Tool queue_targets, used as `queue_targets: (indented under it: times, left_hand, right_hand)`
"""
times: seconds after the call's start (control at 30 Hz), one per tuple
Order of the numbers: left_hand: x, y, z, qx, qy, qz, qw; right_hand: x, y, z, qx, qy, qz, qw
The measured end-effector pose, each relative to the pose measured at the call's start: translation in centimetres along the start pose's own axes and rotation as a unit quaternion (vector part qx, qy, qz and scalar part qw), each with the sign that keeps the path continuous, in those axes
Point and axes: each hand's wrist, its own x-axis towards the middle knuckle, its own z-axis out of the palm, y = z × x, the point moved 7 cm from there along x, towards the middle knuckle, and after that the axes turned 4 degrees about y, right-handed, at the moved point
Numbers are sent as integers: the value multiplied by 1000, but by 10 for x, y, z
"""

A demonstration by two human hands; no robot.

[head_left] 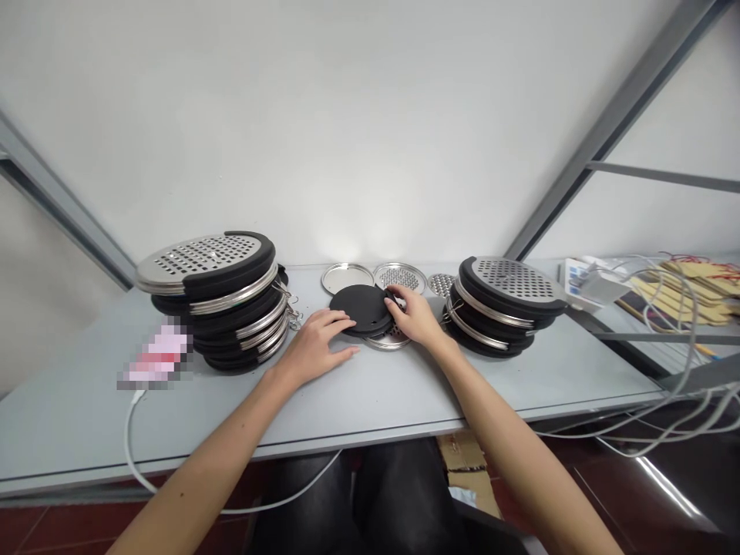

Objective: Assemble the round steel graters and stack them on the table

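A round black disc (359,307), flat and smooth, lies in the middle of the table. It partly covers a round metal grater plate (391,339). My right hand (415,312) has its fingers and thumb closed on the disc's right edge. Stretched out with the thumb apart, my left hand (322,344) rests its fingertips against the left edge of the disc. Behind it are a plain metal disc (347,279), a perforated metal plate (400,277) and another perforated plate (442,285). My fingers hide part of the black disc's rim.
A tall stack of black-rimmed grater discs (231,289) stands at left, a shorter stack (502,304) at right. Left of the tall stack is a blurred-out pink object (157,356) with a white cable (128,439). Farther right are a power strip (581,284) and yellowish pieces (687,289).
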Motion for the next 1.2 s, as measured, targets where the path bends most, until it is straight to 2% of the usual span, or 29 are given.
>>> queue_targets:
  times: [0.17, 0.3, 0.5, 0.63, 0.73, 0.87, 0.97, 1.07, 1.2]
  left_hand:
    - [-3, 10, 8, -28, -46, 33, 998]
    - [-4, 10, 11, -24, -63, 20, 997]
    - [-5, 6, 14, -17, -72, 5, 997]
    - [-5, 7, 14, -26, -75, 9, 997]
    - [-3, 5, 10, -50, -44, -4, 998]
    - [1, 0, -3, -79, 38, -39, 995]
    - [3, -1, -11, -72, 85, -43, 993]
    - [4, -2, -15, -57, 108, -45, 991]
    - [3, -2, -19, -44, 131, -49, 989]
  right_hand:
    - [-1, -4, -4, 10, 16, 7, 1000]
    - [-1, -14, -9, 32, 21, -9, 999]
    - [-5, -26, -3, 79, -51, -30, 995]
    - [-4, -26, -5, 80, -55, -34, 995]
    - [-3, -23, -9, 65, -53, -25, 996]
    - [-7, -24, -7, 44, -80, -41, 995]
    - [-16, -33, 2, 11, -126, -99, 987]
    - [-25, -41, 14, -38, -173, -164, 970]
    - [-29, -40, 22, -66, -185, -173, 965]
